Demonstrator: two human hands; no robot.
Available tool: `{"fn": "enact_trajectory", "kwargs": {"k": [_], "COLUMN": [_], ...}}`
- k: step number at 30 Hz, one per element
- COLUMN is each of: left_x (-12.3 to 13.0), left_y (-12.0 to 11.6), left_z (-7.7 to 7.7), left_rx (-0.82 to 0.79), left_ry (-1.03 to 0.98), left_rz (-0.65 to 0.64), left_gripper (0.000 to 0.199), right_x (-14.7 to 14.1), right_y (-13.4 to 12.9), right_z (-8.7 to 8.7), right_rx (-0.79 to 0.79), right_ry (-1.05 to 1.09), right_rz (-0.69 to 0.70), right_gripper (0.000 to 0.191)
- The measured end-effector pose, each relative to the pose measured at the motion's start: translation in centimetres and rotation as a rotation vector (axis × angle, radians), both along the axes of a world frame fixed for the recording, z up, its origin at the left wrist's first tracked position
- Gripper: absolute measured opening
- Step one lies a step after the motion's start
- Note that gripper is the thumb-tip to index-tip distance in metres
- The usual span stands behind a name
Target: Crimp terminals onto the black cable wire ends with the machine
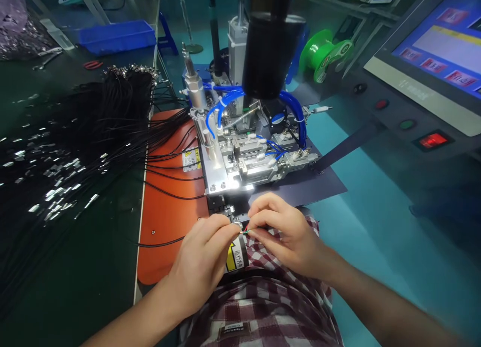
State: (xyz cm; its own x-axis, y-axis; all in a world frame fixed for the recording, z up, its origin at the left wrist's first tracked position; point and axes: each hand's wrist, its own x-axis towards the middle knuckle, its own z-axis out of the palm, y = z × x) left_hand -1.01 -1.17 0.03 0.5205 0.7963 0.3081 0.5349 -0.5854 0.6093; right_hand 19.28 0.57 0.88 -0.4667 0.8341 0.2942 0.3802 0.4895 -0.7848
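My left hand (205, 254) is closed in a pinch around the end of a black cable (161, 244), which runs off to the left across the orange plate. Thin coloured wires (246, 231), red and green among them, stick out from that end. Thumb and fingertips of my right hand (281, 232) close on these wires, just right of the left fingertips. Both hands are at the front end of a metal machine (255, 171) with blue air tubes. Below them is a label with a yellow arrow (235, 257). The exact grip points are partly hidden by my fingers.
A large bundle of black cables (112, 101) with shiny ends covers the dark table at left, several reaching into the machine over the orange plate (173, 212). A blue tray (118, 36) sits behind. At right are a control panel (421, 86) and a green spool (323, 54). A black cylinder (268, 56) hangs overhead.
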Motion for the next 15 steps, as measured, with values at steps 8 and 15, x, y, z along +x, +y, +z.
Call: {"fn": "enact_trajectory", "kwargs": {"k": [8,15], "left_x": [-0.3,-0.4], "left_y": [0.2,0.4], "left_z": [1.4,2.2], "left_rx": [0.275,0.314], "left_ry": [0.216,0.218], "left_rz": [-0.095,-0.237], "left_gripper": [0.022,0.018], "right_x": [0.7,0.6], "right_y": [0.8,2.9], "right_z": [0.4,3.8], "right_rx": [0.511,-0.15], "right_ry": [-0.321,-0.218], "right_rz": [0.138,0.317], "right_gripper": [0.018,0.012]}}
